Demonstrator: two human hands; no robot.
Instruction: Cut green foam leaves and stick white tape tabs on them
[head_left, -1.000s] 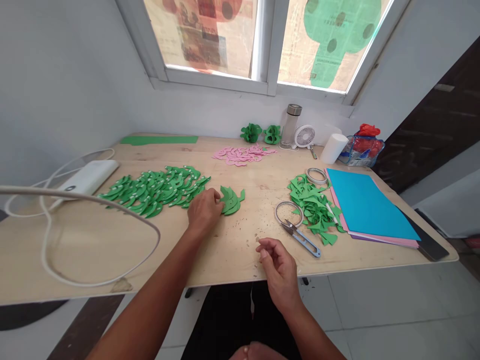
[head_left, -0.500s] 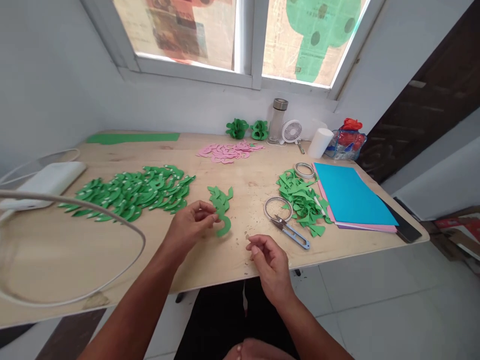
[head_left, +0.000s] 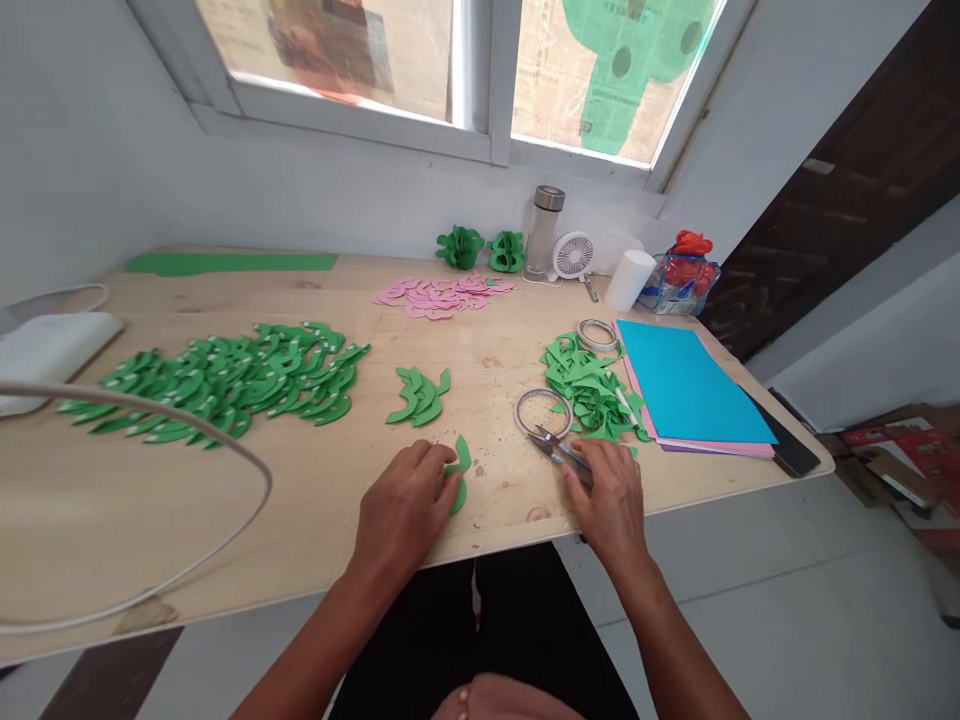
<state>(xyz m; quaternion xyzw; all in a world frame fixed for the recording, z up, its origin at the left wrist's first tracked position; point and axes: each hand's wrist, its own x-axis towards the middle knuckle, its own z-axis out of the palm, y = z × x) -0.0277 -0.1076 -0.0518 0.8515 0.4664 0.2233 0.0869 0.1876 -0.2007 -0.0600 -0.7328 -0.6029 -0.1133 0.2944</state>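
My left hand (head_left: 409,500) is closed on a curved green paper cutout (head_left: 460,490) near the table's front edge. My right hand (head_left: 609,490) has its fingers around the handles of the thread snips (head_left: 562,455), whose dark blades point up and left beside a roll of tape (head_left: 543,412). Beyond my left hand lies a small group of green curved cutouts (head_left: 420,396). Farther left spreads a large heap of similar green pieces (head_left: 225,380) with white bits on them. Green paper scraps (head_left: 585,380) are piled just past my right hand.
Pink cutouts (head_left: 442,296), green paper ornaments (head_left: 460,247), a glass bottle (head_left: 541,235) and a small fan (head_left: 574,257) stand or lie toward the wall. Coloured paper sheets (head_left: 690,385) are stacked at right. A white cable (head_left: 259,480) loops over the left side.
My left hand has drawn a green cutout toward the front edge, away from the small group. My right hand has moved right and taken hold of the thread snips. The view has shifted slightly.
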